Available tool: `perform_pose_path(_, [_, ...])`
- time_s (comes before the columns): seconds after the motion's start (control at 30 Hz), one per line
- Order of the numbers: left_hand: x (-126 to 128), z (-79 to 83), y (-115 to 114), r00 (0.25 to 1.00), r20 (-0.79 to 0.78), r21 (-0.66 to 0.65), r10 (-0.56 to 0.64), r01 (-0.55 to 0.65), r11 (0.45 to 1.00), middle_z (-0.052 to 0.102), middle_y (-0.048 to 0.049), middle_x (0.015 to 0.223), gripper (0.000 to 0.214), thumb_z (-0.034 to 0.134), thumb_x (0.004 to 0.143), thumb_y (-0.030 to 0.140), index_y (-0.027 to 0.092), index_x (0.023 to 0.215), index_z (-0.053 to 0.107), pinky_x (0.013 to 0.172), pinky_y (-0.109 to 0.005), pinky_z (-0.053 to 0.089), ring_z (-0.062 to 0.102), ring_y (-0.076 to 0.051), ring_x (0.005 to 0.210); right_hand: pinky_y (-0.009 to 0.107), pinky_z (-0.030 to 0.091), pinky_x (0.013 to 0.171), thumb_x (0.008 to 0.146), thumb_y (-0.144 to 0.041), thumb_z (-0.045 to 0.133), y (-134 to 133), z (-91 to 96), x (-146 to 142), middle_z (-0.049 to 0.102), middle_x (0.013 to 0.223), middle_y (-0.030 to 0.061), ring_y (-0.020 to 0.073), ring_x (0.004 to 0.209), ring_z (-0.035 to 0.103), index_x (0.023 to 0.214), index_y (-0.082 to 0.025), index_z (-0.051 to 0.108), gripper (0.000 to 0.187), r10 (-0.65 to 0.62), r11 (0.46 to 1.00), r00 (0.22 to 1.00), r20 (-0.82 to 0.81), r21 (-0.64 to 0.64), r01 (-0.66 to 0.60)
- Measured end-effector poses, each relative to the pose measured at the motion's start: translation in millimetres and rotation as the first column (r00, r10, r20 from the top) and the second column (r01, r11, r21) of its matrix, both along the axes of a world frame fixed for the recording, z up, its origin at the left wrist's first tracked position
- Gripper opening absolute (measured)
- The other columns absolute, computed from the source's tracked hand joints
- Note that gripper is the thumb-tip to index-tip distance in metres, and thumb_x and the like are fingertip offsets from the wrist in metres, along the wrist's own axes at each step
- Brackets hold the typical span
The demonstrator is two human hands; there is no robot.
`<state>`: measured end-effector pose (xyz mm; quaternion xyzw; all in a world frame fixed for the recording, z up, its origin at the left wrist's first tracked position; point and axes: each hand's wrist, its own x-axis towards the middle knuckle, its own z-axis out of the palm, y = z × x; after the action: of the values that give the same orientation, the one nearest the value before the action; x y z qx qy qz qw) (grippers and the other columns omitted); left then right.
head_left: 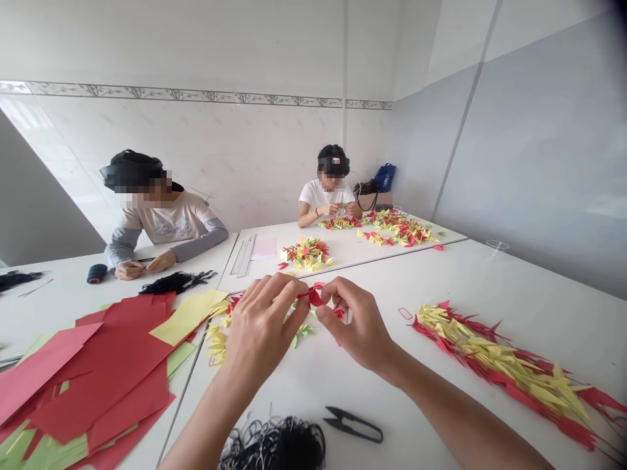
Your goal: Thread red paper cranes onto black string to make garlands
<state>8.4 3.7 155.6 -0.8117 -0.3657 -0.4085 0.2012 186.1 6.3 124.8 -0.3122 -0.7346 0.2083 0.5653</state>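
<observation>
Above the middle of the table, a small red folded paper crane sits between my two hands. My left hand pinches it from the left with thumb and forefinger. My right hand closes on its right side, fingers bent. Beneath and behind the hands lie more folded pieces in red, yellow and green, partly hidden. Nearer to me are black thread snips and a tangled heap of black thread.
Coloured paper sheets cover the left. Strings of red and yellow cranes lie at right. Across the table, one person sits near a thread spool; another person handles pieces behind crane piles. Rulers lie between them.
</observation>
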Motion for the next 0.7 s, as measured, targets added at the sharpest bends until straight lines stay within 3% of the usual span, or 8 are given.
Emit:
perform_pose_path(0.13, [0,3.5,-3,0.986,0.145,-0.138,-0.077,0.098,0.986,0.06,0.0006,0.078,0.007,0.058,0.094,0.015,0.02,0.09,0.059,0.066,-0.026,0.043,0.056,-0.013,0.07,0.025,0.038,0.062,0.097,-0.031,0.054,-2,4.0,2,0.057,0.075,-0.0018,0.0121,0.067,0.048,0.081,-0.02,0.057,0.02,0.055,0.988,0.996,-0.067,-0.141,-0.064])
perform_pose_path(0.33, [-5,9.1,-8,0.902,0.418,-0.324,-0.106,0.257,0.911,0.065,0.0009,0.082,0.005,0.062,0.092,0.017,0.022,0.092,0.061,0.069,-0.025,0.047,0.061,-0.013,0.074,0.025,0.034,0.057,0.097,-0.039,0.056,-1,5.6,5,0.048,0.069,-0.0029,0.011,0.063,0.042,0.079,-0.02,0.055,0.027,0.143,0.946,0.975,-0.168,-0.265,-0.185])
perform_pose_path(0.53, [-5,9.9,-10,0.851,0.512,-0.349,-0.118,0.332,0.876,0.061,-0.0003,0.081,0.004,0.063,0.092,0.02,0.022,0.092,0.06,0.068,-0.027,0.047,0.059,-0.014,0.075,0.024,0.034,0.055,0.097,-0.041,0.056,-4,8.4,7,0.049,0.071,-0.0017,0.0117,0.064,0.042,0.079,-0.02,0.056,0.027,0.147,0.939,0.974,-0.174,-0.286,-0.192])
perform_pose_path(0.7, [-4,13.0,-13,0.851,0.508,-0.336,-0.135,0.34,0.878,0.061,0.0003,0.079,0.005,0.062,0.093,0.019,0.022,0.089,0.061,0.067,-0.027,0.047,0.057,-0.013,0.073,0.024,0.035,0.055,0.096,-0.041,0.056,-5,10.3,7,0.049,0.072,-0.0009,0.0122,0.065,0.043,0.079,-0.02,0.055,0.028,0.141,0.941,0.976,-0.168,-0.282,-0.185])
